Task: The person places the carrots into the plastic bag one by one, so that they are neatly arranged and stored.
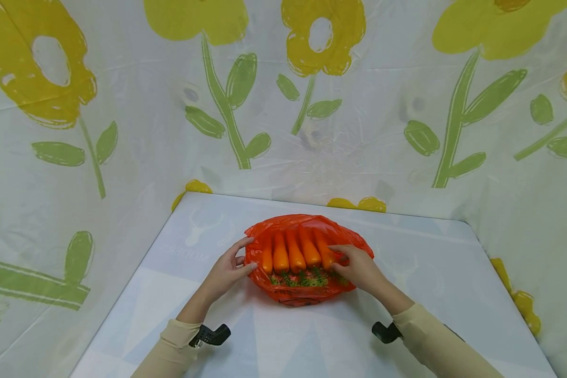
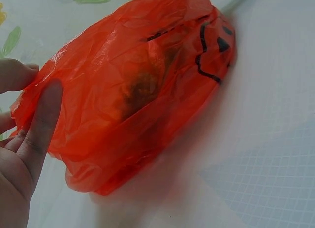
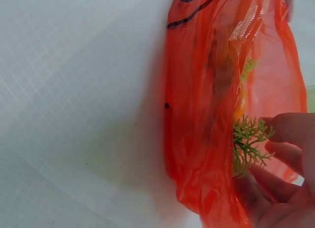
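Note:
A red plastic bag (image 1: 295, 300) lies on the table, its mouth spread open. Inside, several orange carrots (image 1: 295, 257) lie side by side, with green leafy tops (image 1: 307, 278) toward the person. At the bag's left edge, my left hand (image 1: 227, 270) holds the film between thumb and fingers; in the left wrist view the red film (image 2: 98, 110) bulges beside this hand (image 2: 24, 149). My right hand (image 1: 359, 266) reaches into the right side of the bag and grips the rightmost carrot (image 1: 324, 252). In the right wrist view its fingers (image 3: 285, 132) curve around a green sprig (image 3: 249, 139).
The pale patterned table (image 1: 179, 283) extends around the bag on every side. Behind and beside it hangs a white curtain (image 1: 359, 126) printed with yellow flowers. Black wrist devices (image 1: 210, 335) are strapped over both beige sleeves (image 1: 434, 336).

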`<state>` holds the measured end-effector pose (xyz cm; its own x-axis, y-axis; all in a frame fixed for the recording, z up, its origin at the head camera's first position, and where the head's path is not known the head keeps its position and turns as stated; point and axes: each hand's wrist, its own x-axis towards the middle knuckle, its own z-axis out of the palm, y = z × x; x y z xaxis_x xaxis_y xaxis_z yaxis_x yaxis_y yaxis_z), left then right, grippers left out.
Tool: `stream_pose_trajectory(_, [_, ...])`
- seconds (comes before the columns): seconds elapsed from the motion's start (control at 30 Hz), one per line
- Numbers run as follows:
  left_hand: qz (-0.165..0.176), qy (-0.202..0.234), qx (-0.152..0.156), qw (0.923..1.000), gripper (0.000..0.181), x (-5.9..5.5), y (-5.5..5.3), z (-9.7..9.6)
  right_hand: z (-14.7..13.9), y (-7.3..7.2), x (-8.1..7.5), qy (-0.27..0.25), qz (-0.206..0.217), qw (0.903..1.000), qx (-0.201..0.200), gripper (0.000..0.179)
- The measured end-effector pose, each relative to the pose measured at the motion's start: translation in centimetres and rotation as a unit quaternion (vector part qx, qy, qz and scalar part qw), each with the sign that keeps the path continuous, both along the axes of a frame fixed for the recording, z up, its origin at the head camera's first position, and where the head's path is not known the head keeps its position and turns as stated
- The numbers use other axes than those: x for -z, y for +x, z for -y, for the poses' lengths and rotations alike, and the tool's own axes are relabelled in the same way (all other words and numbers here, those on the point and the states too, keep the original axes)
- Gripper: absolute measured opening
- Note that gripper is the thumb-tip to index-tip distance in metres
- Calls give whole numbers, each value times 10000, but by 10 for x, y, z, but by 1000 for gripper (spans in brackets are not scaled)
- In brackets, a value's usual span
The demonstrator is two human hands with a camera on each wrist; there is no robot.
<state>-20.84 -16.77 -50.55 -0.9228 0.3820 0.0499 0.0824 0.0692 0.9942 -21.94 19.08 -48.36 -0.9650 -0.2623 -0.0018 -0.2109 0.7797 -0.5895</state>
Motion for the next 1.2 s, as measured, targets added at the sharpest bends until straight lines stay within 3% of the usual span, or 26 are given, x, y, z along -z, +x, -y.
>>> stream_pose_trajectory(0.3, [2, -17, -6, 10000, 70, 0, -1, 0, -9, 3, -2, -64, -78, 9999, 34, 45])
stream_pose_trajectory(0.67, [27, 34, 0, 10000, 70, 1, -1, 0, -17, 7, -10, -233, 130, 9995, 179, 40])
stream_pose_trajectory(1.2, [15, -103, -34, 9999, 70, 2, 0, 0, -30, 17, -13, -67, 79, 9999, -24, 43])
